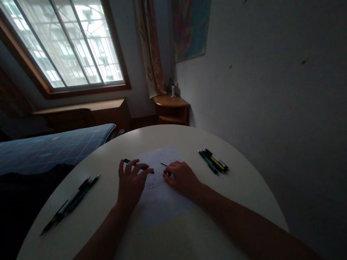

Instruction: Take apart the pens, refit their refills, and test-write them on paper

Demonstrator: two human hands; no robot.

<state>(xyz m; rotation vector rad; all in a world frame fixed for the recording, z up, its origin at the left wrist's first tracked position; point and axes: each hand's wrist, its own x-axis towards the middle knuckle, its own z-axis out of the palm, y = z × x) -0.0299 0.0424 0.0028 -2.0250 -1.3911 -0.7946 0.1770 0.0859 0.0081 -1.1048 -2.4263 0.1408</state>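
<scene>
A sheet of paper (166, 206) with lines of writing on its upper part lies on the round table. Over its left edge, my left hand (131, 185) holds a dark blue pen (127, 161) lengthwise between thumb and fingers. My right hand (182, 178) rests on the right side of the sheet with its fingers curled in a pinch. From that pinch a thin dark stick (164, 164) pokes out to the upper left. Whether it is a pen refill or another slim part I cannot tell, as most of it is hidden by the fingers.
Several pens (213, 161) lie side by side on the table's right. More pens (70, 203) lie in an overlapping bunch at the left. The pale round table (161, 135) stands close to the wall (277, 105), with a bed (44, 149) at the far left.
</scene>
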